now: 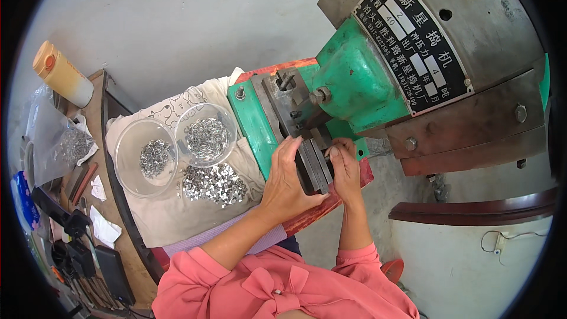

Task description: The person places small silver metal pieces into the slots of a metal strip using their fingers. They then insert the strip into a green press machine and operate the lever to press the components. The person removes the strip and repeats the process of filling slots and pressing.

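My left hand [284, 186] lies along the left side of a dark steel die block [315, 168], its thumb and fingers spread wide apart near the block's two ends. At the block's right side, my right hand [346, 168] is closed, thumb against fingers. A small piece seems to show at its fingertips, too small to name. The block sits on the green base [255, 127] of a press, below the green press head [360, 77]. Left of the base, a clear tub [227, 112] and a wider clear tub [127, 168] contain small silvery metal parts. A loose pile of shiny metal pieces [214, 184] lies beside them.
Beige cloth [153, 215] lies under the tubs and pile. On the left, a wooden bench [139, 272] bears a yellow-and-white bottle [65, 77], a plastic bag [53, 136], paper scraps and dark tools. A large steel guard [472, 124] overhangs the right. Red-brown furniture edge [472, 210] stands beyond.
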